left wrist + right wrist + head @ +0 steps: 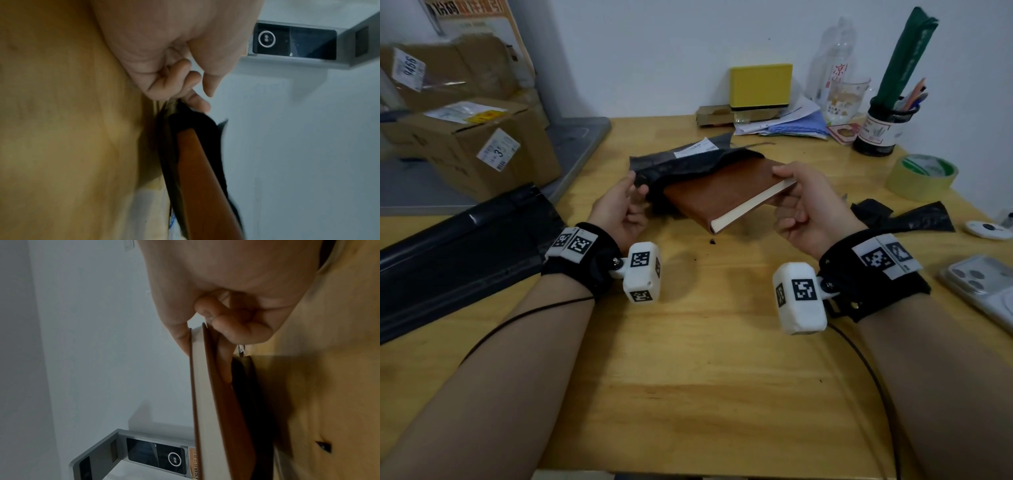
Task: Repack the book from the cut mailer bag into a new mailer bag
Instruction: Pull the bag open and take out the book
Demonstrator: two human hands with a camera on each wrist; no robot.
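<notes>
From the head view, the book (726, 192) sits half out of the cut bag (681, 168), held above the surface (705, 359), its long axis running from about 10 o'clock, where it is still sleeved in black plastic, to 4 o'clock, where its page edge is bare. The right hand (808, 209) has the grip on the free corner at the 3 o'clock side, thumb on the cover and fingers beneath; the left hand (619, 209) pinches the bag's edge at 9 o'clock. So the book lies toward 10 o'clock from the right grip, and I judge the coming pull should run along that axis toward 4 o'clock while the left hand holds the bag back. The new bag (458, 246) lies flat at 8 o'clock, nearer the left hand. In the left wrist view, curled fingers (193, 100) nip the black film just where it wraps the brown cover (203, 186), which runs away toward 6 o'clock. In the right wrist view, thumb and fingers (236, 327) clamp the book's corner, pages (200, 386) showing pale between the covers, the spine end running toward 6 o'clock.
</notes>
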